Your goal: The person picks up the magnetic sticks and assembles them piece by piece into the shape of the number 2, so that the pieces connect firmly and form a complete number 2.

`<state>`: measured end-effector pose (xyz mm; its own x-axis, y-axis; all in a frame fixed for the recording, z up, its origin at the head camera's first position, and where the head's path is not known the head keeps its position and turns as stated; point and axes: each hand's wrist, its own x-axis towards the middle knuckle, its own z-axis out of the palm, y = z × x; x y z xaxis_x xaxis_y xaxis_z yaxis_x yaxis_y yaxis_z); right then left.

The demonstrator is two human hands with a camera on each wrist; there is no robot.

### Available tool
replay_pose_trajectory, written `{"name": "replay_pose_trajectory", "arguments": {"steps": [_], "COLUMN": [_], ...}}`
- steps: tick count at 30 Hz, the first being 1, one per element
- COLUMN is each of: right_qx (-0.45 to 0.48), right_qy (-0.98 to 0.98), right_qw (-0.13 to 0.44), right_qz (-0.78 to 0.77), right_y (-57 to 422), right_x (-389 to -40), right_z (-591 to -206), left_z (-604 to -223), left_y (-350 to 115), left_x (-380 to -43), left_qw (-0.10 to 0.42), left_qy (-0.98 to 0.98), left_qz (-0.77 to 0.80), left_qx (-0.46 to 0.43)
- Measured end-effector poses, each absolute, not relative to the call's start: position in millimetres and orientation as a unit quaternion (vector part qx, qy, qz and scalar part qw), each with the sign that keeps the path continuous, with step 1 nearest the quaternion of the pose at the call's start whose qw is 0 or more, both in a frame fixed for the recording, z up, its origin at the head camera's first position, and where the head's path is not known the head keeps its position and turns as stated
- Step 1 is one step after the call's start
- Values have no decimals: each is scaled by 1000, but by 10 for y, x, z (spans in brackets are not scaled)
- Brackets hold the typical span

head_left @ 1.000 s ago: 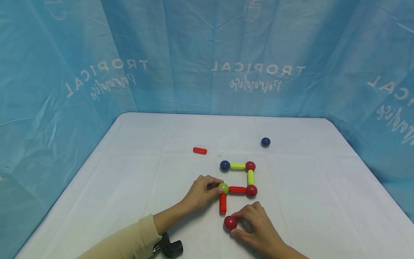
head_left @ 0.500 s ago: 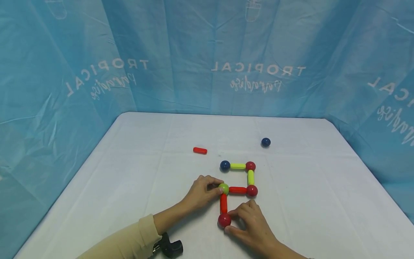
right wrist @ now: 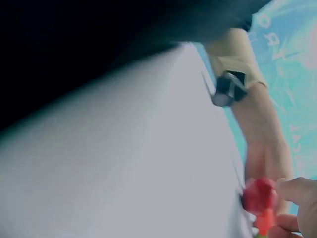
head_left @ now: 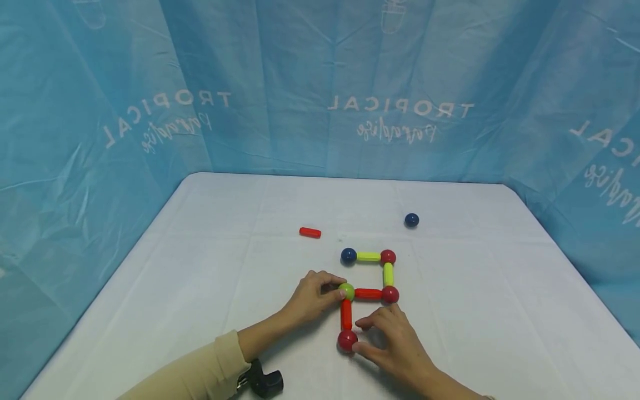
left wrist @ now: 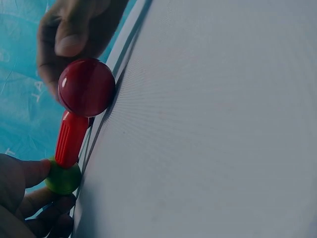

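Observation:
My left hand [head_left: 314, 295] pinches a green ball [head_left: 347, 291] between thumb and finger. One red rod [head_left: 368, 294] runs right from this ball to a red ball [head_left: 390, 294]. Another red rod [head_left: 346, 315] runs toward the front and ends at a nearer red ball [head_left: 347, 340]. My right hand [head_left: 395, 345] is beside that nearer ball, thumb tip right at its side and index finger spread away from it. In the left wrist view the nearer red ball [left wrist: 86, 88], its red rod [left wrist: 72, 139] and the green ball [left wrist: 63, 177] form one line.
Yellow rods [head_left: 388, 274] link the right red ball to a far red ball [head_left: 388, 257] and a dark blue ball [head_left: 349, 256]. A loose red rod [head_left: 310, 233] and a loose blue ball [head_left: 412, 220] lie farther back. Blue sheeting [head_left: 300, 83] surrounds the white table [head_left: 225, 222].
My right hand brought the red ball left to the front end of the red rod, then its index finger came away. The left hand stayed on the green ball.

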<state>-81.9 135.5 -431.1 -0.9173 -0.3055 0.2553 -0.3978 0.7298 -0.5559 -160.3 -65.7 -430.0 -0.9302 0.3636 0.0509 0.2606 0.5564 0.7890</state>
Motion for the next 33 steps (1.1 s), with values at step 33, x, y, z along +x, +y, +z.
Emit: {"name": "replay_pose_trajectory", "arguments": {"steps": [33], "right_qx": [182], "right_qy": [-938], "right_qw": [92], "right_qz": [281], "right_y": [1075], "right_x": [-2665], "right_z": [-3962], "left_z": [-4276], "left_y": [-662], "left_x": [-1595], "left_qw": [77], "left_qy": [870], "left_qz": [453], "left_qx": [178]}}
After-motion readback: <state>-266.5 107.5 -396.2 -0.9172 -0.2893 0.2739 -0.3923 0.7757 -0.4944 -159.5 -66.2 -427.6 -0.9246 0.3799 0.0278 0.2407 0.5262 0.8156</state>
